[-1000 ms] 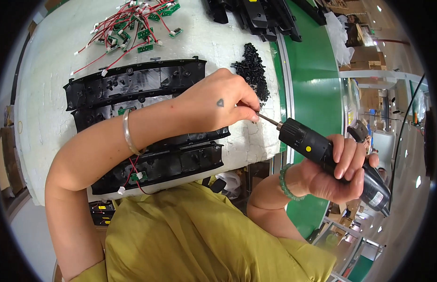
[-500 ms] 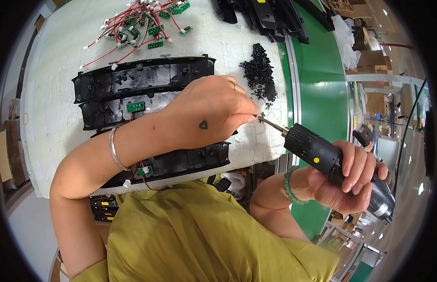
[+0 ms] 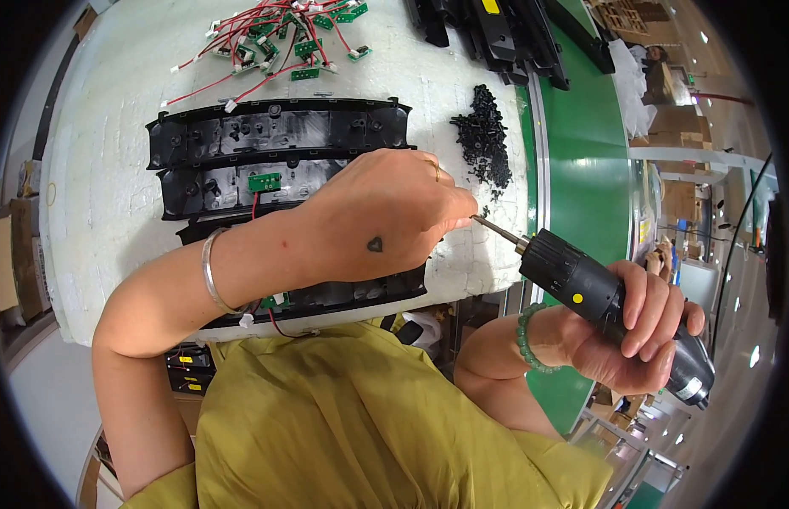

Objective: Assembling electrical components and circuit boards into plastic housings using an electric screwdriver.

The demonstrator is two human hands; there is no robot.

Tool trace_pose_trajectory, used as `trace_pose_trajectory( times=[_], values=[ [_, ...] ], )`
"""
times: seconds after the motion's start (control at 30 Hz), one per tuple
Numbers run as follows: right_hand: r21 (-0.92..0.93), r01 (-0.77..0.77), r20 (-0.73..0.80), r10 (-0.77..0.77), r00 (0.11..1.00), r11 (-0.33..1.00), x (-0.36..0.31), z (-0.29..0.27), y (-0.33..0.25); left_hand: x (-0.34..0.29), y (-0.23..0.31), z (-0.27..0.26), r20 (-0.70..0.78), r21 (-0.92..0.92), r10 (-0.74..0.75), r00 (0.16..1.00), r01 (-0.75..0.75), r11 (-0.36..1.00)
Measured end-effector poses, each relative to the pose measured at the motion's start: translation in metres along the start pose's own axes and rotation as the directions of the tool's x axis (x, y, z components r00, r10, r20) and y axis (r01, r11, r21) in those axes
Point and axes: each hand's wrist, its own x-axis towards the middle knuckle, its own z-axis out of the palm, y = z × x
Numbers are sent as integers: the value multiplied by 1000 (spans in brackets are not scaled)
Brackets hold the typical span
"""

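Your right hand (image 3: 610,356) has its fingers clamped around the black electric screwdriver (image 3: 568,270), held right of the worktop (image 3: 114,127) with its bit (image 3: 500,230) aimed left. Your left hand (image 3: 390,216) pinches thumb and fingers together at the bit's tip; whether a screw sits there, you can't tell. The small black screws (image 3: 483,140) lie just beyond. The step in hand looks like fitting the tip; next calls for a straight, steady bit.

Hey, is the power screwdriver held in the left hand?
No, the right hand is wrapped around the power screwdriver.
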Motion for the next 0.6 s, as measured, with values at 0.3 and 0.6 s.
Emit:
trace_pose_trajectory(
  times=[0.3, 0.6],
  values=[
    [-12, 28, 66, -27, 997, 1000, -3, 6, 7, -11, -1, -3, -8, 79, 25, 1000, -24, 997],
    [19, -13, 88, 11, 996, 1000, -11, 28, 27, -33, -3, -26, -71, -124, -133, 989, 124, 984]
  ],
)
